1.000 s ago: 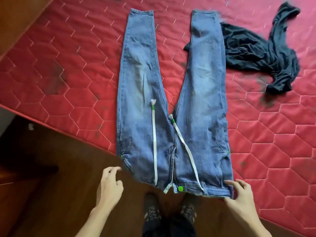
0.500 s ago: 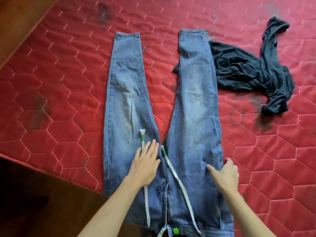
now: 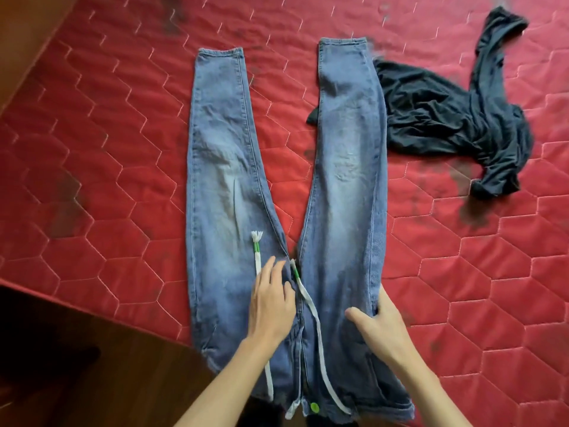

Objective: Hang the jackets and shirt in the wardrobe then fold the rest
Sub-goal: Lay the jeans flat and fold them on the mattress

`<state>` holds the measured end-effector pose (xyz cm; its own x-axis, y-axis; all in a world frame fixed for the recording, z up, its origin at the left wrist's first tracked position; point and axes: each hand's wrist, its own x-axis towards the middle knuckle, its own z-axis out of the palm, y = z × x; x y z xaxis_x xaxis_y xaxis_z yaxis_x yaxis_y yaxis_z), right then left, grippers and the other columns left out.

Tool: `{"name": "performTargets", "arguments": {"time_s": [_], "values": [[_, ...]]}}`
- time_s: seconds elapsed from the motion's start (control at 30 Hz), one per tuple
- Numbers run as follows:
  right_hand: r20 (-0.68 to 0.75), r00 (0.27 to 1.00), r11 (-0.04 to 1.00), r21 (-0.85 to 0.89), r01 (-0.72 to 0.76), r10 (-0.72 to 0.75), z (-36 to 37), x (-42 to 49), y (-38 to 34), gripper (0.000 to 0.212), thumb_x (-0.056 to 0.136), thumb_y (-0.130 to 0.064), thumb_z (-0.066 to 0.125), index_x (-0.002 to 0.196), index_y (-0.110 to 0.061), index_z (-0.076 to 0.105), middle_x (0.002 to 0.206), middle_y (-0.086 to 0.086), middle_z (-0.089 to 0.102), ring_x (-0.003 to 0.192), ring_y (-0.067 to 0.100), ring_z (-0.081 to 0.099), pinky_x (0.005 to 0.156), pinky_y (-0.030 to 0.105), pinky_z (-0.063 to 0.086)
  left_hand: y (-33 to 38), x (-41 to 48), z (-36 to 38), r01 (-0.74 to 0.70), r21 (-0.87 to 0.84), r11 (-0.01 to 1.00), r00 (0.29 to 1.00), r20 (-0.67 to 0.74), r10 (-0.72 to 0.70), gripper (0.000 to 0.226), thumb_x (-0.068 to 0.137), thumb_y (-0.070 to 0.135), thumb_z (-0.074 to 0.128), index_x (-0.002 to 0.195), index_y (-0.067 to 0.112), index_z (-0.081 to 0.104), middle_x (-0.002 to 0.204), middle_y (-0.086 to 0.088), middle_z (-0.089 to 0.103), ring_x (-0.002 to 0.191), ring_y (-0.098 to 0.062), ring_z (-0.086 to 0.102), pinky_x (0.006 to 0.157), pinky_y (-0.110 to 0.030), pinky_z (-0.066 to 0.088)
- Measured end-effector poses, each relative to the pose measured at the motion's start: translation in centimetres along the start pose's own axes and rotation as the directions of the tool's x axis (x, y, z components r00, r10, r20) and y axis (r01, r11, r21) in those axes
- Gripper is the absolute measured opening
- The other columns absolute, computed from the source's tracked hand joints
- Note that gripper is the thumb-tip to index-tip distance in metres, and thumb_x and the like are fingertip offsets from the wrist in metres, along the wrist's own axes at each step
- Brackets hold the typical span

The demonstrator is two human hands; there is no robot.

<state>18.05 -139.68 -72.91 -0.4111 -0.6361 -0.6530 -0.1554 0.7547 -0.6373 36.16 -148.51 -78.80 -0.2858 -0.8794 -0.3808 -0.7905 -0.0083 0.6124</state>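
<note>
Left of the jeans (image 3: 221, 149), the red bed (image 3: 92, 149) stretches wide to its edge. The jeans lie flat, long axis running away from the person, waistband nearest, legs splayed. The left hand (image 3: 271, 306) presses flat, fingers straight, beside the crotch, holding nothing. The right hand (image 3: 378, 328) rests open on the right leg, thumb spread, fingers at the outer seam (the nearer hand, I judge, for folding that leg leftward). Right of the jeans, a dark top (image 3: 446, 118) lies crumpled, one corner under that leg.
</note>
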Motion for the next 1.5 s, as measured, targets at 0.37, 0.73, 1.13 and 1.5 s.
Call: {"name": "performTargets", "arguments": {"time_s": [0.37, 0.73, 1.13, 1.5], "values": [[0.239, 0.936, 0.716, -0.603, 0.352, -0.258, 18.1, -4.5, -11.4, 0.081, 0.094, -0.016, 0.047, 0.158, -0.028, -0.002, 0.126, 0.016, 0.052, 0.108, 0.039, 0.059, 0.083, 0.042, 0.047, -3.6, -5.4, -10.7, 0.532, -0.847, -0.001, 0.839, 0.527, -0.136, 0.067, 0.100, 0.062, 0.029, 0.133, 0.013, 0.061, 0.130, -0.015, 0.066, 0.123, -0.029, 0.062, 0.101, -0.040, 0.047], [0.554, 0.829, 0.774, -0.495, 0.396, -0.070, 20.6, -6.5, -7.2, 0.057, 0.078, -0.035, 0.056, 0.131, -0.019, 0.048, 0.118, 0.009, 0.053, 0.112, 0.029, 0.053, 0.099, 0.037, 0.043, -12.5, -8.0, -8.7, 0.584, -0.785, 0.206, 0.773, 0.462, -0.434, 0.018, 0.096, 0.027, 0.064, 0.110, 0.015, 0.070, 0.102, -0.008, 0.075, 0.088, -0.020, 0.071, 0.070, -0.034, 0.058], [0.602, 0.785, 0.877, -0.446, 0.180, 0.145, 17.4, -11.0, -0.6, 0.055, 0.073, -0.072, 0.067, 0.107, -0.028, 0.071, 0.093, -0.008, 0.072, 0.084, 0.002, 0.065, 0.081, 0.023, 0.051, -15.1, -7.8, -7.7, 0.524, -0.609, 0.595, 0.848, 0.308, -0.431, 0.033, 0.089, -0.010, 0.062, 0.102, 0.020, 0.067, 0.105, -0.004, 0.074, 0.096, -0.018, 0.071, 0.083, -0.032, 0.057], [-0.241, 0.954, 0.973, -0.102, -0.207, 0.177, 14.2, -7.6, 6.1, 0.020, 0.085, -0.008, 0.059, 0.100, -0.020, 0.066, 0.098, -0.001, 0.069, 0.094, 0.017, 0.064, 0.084, 0.028, 0.048, -16.1, -11.1, -5.7, 0.499, -0.339, 0.797, 0.849, 0.009, -0.528, 0.034, 0.085, 0.049, 0.073, 0.095, 0.017, 0.067, 0.094, 0.002, 0.072, 0.101, -0.028, 0.064, 0.082, -0.037, 0.047]]}}
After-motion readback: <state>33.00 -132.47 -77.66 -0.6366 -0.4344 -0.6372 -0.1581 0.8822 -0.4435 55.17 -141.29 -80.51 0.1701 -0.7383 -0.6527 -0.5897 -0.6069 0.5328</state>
